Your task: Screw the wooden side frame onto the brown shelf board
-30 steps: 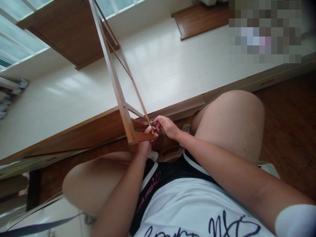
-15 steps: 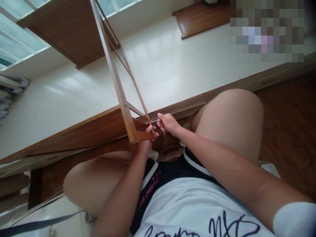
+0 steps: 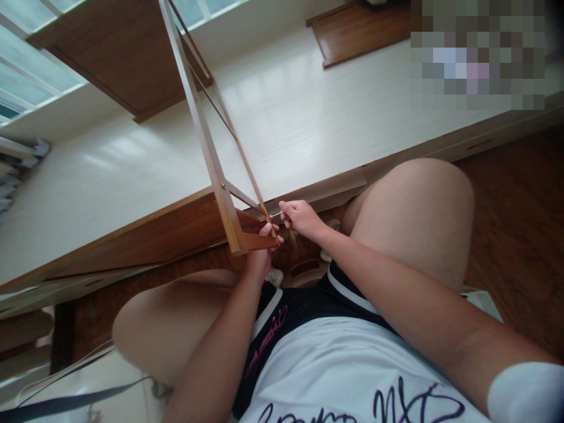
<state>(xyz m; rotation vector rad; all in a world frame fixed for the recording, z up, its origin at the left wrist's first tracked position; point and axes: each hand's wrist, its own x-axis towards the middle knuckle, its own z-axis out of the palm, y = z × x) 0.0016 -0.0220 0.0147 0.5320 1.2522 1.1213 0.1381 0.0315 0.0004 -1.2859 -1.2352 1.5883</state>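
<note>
Head view, looking down over the lap: the left hand (image 3: 259, 249) is closed around the near bottom corner of a wooden frame (image 3: 207, 141), which rises tilted toward the far left; the right hand (image 3: 302, 218), just to the right of that corner, pinches a thin metal tool (image 3: 276, 215) between its fingertips, the tool's tip reaching to the frame's slim rail; both hands sit between the bare knees, above dark shorts (image 3: 304, 311) and a white shirt (image 3: 352, 376); a white platform (image 3: 308, 123) with a brown wooden edge lies beyond; brown floor (image 3: 520, 223) spreads at the right.
</note>
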